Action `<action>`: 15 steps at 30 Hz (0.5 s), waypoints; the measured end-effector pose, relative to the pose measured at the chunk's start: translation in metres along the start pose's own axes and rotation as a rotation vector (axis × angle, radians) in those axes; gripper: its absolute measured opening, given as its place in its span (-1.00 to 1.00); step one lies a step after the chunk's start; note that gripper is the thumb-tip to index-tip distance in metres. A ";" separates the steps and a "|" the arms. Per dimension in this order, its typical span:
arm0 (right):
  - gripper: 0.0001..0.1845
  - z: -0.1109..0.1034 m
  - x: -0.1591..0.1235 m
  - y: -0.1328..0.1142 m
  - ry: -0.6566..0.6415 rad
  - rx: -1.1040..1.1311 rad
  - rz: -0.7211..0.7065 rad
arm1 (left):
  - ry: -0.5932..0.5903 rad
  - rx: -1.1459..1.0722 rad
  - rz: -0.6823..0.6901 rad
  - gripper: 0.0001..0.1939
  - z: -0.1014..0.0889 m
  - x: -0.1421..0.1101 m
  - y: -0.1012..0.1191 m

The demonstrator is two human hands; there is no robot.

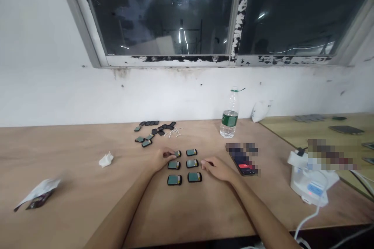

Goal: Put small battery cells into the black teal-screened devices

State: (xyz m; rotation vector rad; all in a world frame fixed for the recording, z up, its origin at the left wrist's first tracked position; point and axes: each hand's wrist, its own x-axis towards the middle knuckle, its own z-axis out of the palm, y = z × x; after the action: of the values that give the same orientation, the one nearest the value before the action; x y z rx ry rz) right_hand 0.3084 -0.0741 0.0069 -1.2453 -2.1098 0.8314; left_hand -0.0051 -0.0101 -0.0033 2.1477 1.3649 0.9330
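As two bare forearms lean in from the lower edge of the head-worn view, the left hand (163, 159) bunches its fingers, their tips on the top-left of six small black-cased devices (174, 165); whether they pinch it cannot be told. The right hand (217, 169) lies with fingers loosely together, pointing left, its tips just beside the middle device of the right column. The rounded rectangles, with matte teal faces, sit in two columns of three on a plywood tabletop (73, 151), long axes running crosswise, pale-tipped ends to the right. Beyond them lies a heap of dark pieces (154, 130) with small white bits (173, 134). A ribbed plastic water bottle (229, 114) stands upright near the wall, and a smartphone (242, 163), partly blurred, lies to the right. Bare wood spreads left toward a crumpled tissue (105, 159) and a torn foil packet (37, 193). A white corded unit (309, 177) sits at far right.
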 end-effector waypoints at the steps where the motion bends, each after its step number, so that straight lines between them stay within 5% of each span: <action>1: -0.52 0.001 0.000 0.000 -0.001 0.001 -0.001 | -0.003 -0.002 0.004 -0.67 0.000 0.000 0.000; 15: -0.56 -0.004 0.013 -0.015 0.210 0.055 -0.028 | 0.051 0.114 0.032 -0.75 -0.006 0.011 0.002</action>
State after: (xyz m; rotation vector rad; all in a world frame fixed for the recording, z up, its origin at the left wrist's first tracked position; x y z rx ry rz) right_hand 0.2977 -0.0667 0.0223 -1.2153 -1.9203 0.7088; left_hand -0.0053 -0.0011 0.0056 2.2499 1.4446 0.9490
